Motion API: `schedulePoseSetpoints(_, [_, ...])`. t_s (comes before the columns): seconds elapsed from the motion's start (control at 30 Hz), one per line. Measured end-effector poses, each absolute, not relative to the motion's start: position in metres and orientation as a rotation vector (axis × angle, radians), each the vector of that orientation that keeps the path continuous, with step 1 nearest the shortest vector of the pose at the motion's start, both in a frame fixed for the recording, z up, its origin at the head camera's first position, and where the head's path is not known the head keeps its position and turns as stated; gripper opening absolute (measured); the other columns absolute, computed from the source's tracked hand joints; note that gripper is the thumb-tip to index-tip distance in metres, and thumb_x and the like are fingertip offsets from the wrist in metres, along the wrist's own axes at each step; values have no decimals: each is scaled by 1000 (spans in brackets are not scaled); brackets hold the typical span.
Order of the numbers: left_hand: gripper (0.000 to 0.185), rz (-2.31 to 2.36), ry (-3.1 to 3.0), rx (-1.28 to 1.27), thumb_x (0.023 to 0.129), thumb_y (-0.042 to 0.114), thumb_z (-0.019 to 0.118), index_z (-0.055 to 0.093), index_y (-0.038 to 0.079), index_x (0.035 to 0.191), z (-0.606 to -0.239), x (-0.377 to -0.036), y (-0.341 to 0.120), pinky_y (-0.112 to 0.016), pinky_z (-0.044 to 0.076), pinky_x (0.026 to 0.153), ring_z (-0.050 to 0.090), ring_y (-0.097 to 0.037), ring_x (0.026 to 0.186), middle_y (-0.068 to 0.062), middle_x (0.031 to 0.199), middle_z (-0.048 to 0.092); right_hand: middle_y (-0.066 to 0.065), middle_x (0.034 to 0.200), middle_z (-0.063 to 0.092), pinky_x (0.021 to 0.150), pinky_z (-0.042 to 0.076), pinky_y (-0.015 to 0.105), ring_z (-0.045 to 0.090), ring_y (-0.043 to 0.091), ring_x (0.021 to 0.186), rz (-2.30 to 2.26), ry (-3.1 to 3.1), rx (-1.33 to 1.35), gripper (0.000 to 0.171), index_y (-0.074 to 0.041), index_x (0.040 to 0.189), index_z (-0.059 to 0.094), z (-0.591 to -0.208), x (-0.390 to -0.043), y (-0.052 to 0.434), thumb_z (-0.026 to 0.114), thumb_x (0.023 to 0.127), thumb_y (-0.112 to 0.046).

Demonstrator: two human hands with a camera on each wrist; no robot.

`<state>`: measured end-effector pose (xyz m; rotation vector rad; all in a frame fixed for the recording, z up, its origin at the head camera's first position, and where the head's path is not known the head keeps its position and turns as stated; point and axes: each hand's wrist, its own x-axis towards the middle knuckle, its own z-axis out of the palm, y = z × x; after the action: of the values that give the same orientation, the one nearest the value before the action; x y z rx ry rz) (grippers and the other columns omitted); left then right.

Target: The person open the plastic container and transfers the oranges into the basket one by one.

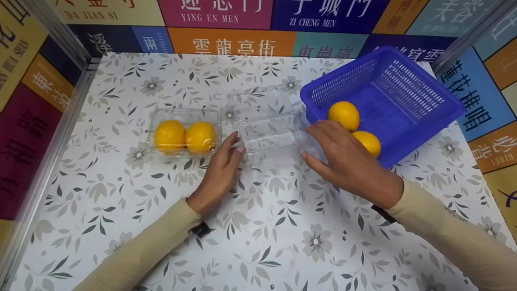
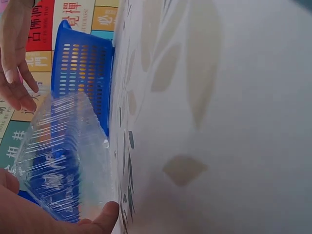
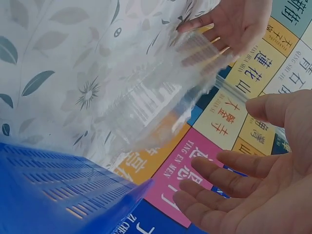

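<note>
A clear plastic clamshell box [image 1: 270, 139] stands open on the table, its lid folded to the back. My left hand [image 1: 218, 171] rests its fingertips and thumb against the box's left side. Over on the right, my right hand [image 1: 351, 161] hovers between this box and the blue basket. In the right wrist view the fingers [image 3: 234, 183] are spread loosely with nothing in them. Two oranges, a nearer one [image 1: 368, 143] and a farther one [image 1: 343, 115], lie in the basket, the nearer partly hidden by my right hand.
The blue plastic basket [image 1: 438, 121] sits at the right, tilted in its placing. To the left is another clear box [image 1: 183, 111], with two oranges [image 1: 170, 135] inside. Printed panels [image 1: 230, 42] border the flowered tabletop at the back and sides.
</note>
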<state>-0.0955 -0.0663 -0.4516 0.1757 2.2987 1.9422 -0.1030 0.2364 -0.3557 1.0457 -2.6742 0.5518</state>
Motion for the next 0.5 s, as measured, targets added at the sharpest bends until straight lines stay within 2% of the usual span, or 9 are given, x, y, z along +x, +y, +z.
schedulePoseSetpoints(0.2, [68, 1926, 2287, 214, 119, 35, 48, 23, 6, 175, -449, -87, -69, -49, 37, 129, 47, -31, 154, -18, 172, 41, 26, 140, 66, 118, 49, 58, 59, 45, 135, 544, -2681, 1030, 49, 6, 141, 64, -357, -98, 235, 79, 103, -21])
schedulePoseSetpoints(0.4, [70, 1876, 2375, 316, 119, 37, 50, 23, 6, 175, -443, -78, -74, -53, 40, 127, 44, -37, 156, -18, 174, 38, 25, 138, 66, 116, 51, 55, 60, 43, 132, 549, -2670, 1037, 49, 5, 140, 65, -359, -95, 234, 79, 103, -23])
schedulePoseSetpoints(0.5, [66, 1793, 2484, 412, 119, 35, 51, 28, 7, 174, -437, -74, -78, -51, 45, 124, 51, -35, 150, -14, 173, 40, 23, 137, 67, 115, 52, 53, 61, 41, 131, 555, -2656, 1060, 48, 5, 140, 65, -360, -93, 234, 79, 103, -22])
